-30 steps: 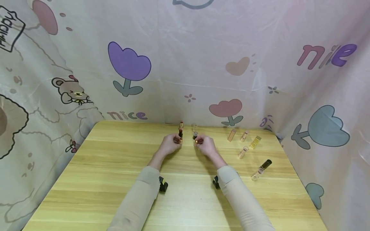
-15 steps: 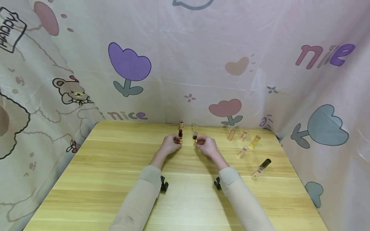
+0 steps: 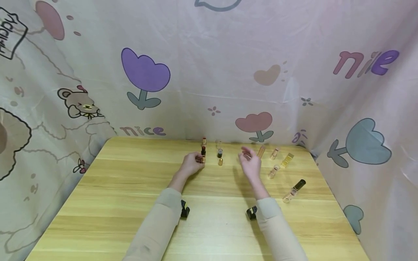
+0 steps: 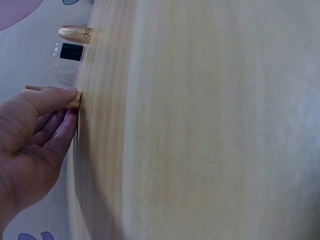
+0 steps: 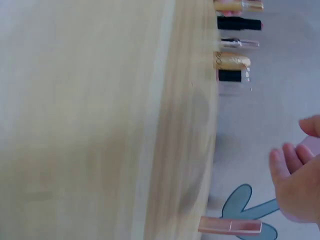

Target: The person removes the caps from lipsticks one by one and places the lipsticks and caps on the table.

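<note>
My left hand (image 3: 190, 165) pinches the gold tube of a lipstick (image 3: 203, 159), which stands upright on the table; in the left wrist view, thumb and fingers cover most of that gold tube (image 4: 76, 101). Behind it stand a black lipstick (image 3: 203, 150) with a dark red bullet and a gold-based red lipstick (image 3: 204, 140). To their right, a gold lipstick cap (image 3: 220, 162) with a rounded top stands alone, in front of a clear cap with a dark band (image 3: 220, 153) and another clear cap (image 3: 218, 144). My right hand (image 3: 251, 166) hovers farther right, fingers loosely bent, holding nothing.
Right of my right hand stand several lipsticks: a rose-gold one (image 3: 261, 151), two pinkish clear ones (image 3: 274, 153) (image 3: 273, 172), a yellow-gold one (image 3: 287, 160) and a black-and-clear one (image 3: 295, 190). A printed curtain (image 3: 196, 72) hangs along the table's (image 3: 137, 174) back edge.
My right hand has let go of the gold cap, leaving it standing on the table, and has moved right and up. The left hand stays at the gold lipstick.
</note>
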`<state>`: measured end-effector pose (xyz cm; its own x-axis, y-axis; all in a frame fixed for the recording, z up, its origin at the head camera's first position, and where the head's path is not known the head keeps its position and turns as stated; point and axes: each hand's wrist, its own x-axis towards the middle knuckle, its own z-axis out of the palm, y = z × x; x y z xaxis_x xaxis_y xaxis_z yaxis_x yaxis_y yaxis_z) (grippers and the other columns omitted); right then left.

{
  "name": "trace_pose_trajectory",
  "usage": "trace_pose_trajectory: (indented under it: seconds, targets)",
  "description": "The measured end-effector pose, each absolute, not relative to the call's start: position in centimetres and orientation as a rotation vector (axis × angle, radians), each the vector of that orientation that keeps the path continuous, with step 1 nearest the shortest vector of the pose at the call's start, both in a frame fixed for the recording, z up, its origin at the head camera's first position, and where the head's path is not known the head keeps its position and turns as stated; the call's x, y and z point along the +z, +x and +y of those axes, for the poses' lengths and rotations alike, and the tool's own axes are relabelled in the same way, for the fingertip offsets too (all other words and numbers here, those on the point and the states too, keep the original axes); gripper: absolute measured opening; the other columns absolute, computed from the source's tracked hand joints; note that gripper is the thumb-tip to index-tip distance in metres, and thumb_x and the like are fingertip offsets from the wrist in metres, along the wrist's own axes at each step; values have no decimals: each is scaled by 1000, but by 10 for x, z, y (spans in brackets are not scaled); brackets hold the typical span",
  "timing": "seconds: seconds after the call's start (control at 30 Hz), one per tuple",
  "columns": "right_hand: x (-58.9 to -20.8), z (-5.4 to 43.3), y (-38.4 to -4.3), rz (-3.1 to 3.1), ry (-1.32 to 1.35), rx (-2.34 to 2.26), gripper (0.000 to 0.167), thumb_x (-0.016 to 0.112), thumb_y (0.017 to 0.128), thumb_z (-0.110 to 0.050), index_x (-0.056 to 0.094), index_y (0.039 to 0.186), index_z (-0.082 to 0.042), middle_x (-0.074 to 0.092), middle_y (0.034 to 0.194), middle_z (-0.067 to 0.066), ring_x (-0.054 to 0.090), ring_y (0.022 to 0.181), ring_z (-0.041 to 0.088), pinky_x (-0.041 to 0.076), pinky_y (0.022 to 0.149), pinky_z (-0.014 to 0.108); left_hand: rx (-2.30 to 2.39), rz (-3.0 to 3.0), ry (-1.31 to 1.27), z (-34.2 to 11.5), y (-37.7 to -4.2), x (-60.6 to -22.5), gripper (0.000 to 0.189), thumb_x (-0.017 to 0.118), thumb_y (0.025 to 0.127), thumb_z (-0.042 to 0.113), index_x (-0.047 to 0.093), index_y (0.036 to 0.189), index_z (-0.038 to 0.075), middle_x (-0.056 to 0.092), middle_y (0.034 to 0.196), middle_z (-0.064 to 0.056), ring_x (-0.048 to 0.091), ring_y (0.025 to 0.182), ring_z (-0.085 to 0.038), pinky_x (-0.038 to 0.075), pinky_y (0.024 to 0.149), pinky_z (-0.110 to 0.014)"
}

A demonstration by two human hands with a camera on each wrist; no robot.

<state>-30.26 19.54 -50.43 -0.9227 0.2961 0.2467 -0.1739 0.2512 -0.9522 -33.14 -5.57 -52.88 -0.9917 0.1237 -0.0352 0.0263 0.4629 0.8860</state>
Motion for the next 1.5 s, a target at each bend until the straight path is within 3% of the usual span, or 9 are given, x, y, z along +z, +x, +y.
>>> trace_pose_trajectory:
  seconds: [0.23, 0.53, 0.73, 0.9, 1.1, 1.23, 1.5]
  targets:
    - [-504, 210, -309, -1899, -253, 1634, 50, 68, 94, 1, 55, 142, 4, 54, 148, 18, 45, 144, 34, 34, 124, 36, 1565, 2608, 133, -54, -330, -529, 30, 78, 85, -7, 69, 113, -5, 72, 104, -15, 69, 98, -28, 60, 91, -38]
    - [-503, 225, -321, -1847, -485, 1626, 67, 65, 96, -1, 37, 156, -4, 36, 162, 16, 30, 152, 36, 25, 128, 44, 1561, 2600, 143, -52, -327, -527, 29, 76, 85, -9, 68, 113, -7, 72, 104, -16, 69, 99, -28, 60, 92, -38]
    - [-512, 233, -331, -1873, -580, 1703, 62, 55, 97, 5, 35, 155, 3, 35, 161, 21, 31, 152, 35, 26, 127, 39, 1579, 2591, 138, -51, -325, -526, 29, 76, 85, -9, 68, 113, -7, 72, 104, -16, 69, 100, -29, 60, 92, -38]
    - [-520, 236, -335, -1904, -634, 1727, 49, 48, 99, 4, 42, 148, 5, 43, 157, 25, 38, 148, 38, 31, 125, 42, 1576, 2586, 129, -50, -326, -526, 31, 76, 86, -9, 68, 116, -6, 72, 106, -16, 69, 102, -29, 59, 94, -39]
    - [-523, 234, -338, -1930, -669, 1672, 20, 47, 102, 1, 52, 122, -1, 59, 129, 22, 54, 120, 34, 46, 106, 41, 1582, 2583, 123, -50, -325, -526, 32, 76, 85, -10, 68, 116, -5, 72, 107, -16, 69, 103, -29, 59, 95, -39]
    - [-525, 233, -340, -1916, -650, 1691, 12, 49, 101, 3, 52, 109, -6, 55, 110, 12, 50, 104, 24, 45, 89, 30, 1578, 2581, 131, -51, -324, -525, 35, 77, 86, -9, 66, 119, -6, 72, 109, -17, 69, 105, -30, 59, 96, -40]
    - [-528, 228, -338, -1906, -604, 1816, 14, 48, 101, 5, 53, 110, -5, 54, 110, 10, 48, 99, 16, 44, 78, 18, 1569, 2513, 138, -57, -320, -525, 48, 78, 89, 1, 59, 132, -5, 68, 122, -18, 65, 116, -33, 54, 104, -45]
